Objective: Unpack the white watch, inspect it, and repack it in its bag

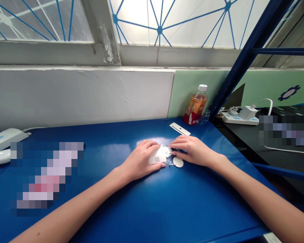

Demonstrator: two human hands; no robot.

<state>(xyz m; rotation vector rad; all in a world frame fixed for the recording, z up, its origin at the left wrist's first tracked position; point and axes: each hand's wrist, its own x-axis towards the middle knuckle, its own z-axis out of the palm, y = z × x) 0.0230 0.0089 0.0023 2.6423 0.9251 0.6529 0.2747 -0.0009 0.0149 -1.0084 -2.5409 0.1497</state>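
Observation:
A small white card (157,158) with a printed square code lies under my left hand (144,157). My left thumb and fingers close around its edges at the tabletop. From the other side my right hand (192,150) reaches in, its fingers bent together at a crumpled, shiny white and clear piece (167,151) beside the card. What exactly those fingertips grip is too small to tell. Just below the right fingers rests a round white disc (178,162). Tiny clear bits (171,163) lie left of the disc.
On the blue table (152,209), a white strip (179,129) lies behind my right hand. A drink bottle (195,105) stands at the back near a blue metal post (240,57). A white power strip (7,139) and a blurred-out object (49,175) are at left.

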